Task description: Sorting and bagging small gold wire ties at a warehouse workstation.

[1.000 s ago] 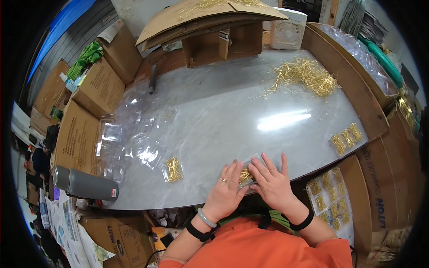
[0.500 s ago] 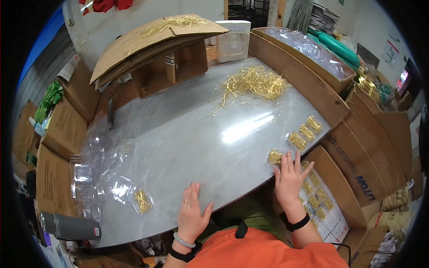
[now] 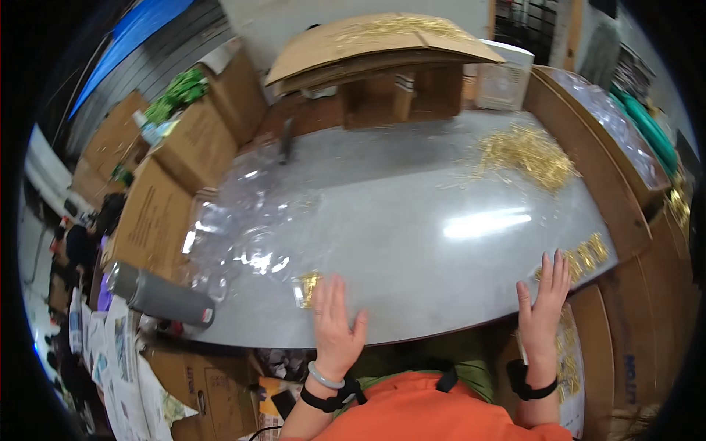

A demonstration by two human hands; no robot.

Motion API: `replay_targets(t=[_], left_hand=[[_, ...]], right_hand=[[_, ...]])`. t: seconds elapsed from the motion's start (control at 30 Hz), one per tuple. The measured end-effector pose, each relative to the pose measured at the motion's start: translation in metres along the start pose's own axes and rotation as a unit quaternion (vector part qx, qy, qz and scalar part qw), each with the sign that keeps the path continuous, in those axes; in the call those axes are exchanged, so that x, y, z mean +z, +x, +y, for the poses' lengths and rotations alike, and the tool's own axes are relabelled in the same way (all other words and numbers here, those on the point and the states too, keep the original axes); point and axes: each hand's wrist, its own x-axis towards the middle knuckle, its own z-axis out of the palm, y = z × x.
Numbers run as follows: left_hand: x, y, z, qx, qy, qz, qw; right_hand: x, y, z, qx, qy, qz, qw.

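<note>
My left hand is over the table's near edge, fingers stretched out and empty. Its fingertips are right beside a small clear plastic pack with thin gold wire pieces in it. Farther right, my right hand is also open, with fingers extended upward and nothing in it. Just past those fingertips, a row of small gold wire bundles lies along the right edge, partly hidden by the hand. A loose heap of gold wire pieces is spread at the far right of the grey table.
Clear plastic shells cover the table's left side, near a grey bottle lying there. Cardboard boxes wall the left. A cardboard shelf stands at the back beside a white fan. More bundles sit in a box below right.
The view has swung left, so the table appears shifted right. My left hand is now beside the small pack. My right hand has come away from the nearest gold bundle.
</note>
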Motion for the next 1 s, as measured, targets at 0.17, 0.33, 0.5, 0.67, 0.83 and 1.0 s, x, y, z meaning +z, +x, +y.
replay_targets(t=[0.17,0.33,0.5,0.67,0.83,1.0], left_hand=[[-0.024,-0.013,-0.047,-0.119,0.139,0.003,0.983],[-0.020,-0.006,-0.050,-0.139,0.065,-0.043,0.987],[-0.028,-0.003,-0.049,-0.132,0.045,-0.067,0.988],[-0.029,-0.002,-0.049,-0.148,0.028,-0.056,0.987],[-0.035,-0.001,-0.047,-0.173,-0.023,-0.052,0.983],[-0.028,-0.004,-0.058,-0.152,0.010,-0.062,0.986]], right_hand=[[0.005,0.080,-0.092,-0.198,0.193,-0.161,0.947],[0.101,0.185,-0.177,-0.356,0.228,-0.268,0.866],[0.221,0.287,-0.245,-0.333,0.172,-0.322,0.869],[0.325,0.354,-0.296,-0.352,0.117,-0.289,0.883],[0.343,0.348,-0.349,-0.363,0.046,-0.351,0.862],[0.319,0.308,-0.293,-0.404,0.011,-0.360,0.841]])
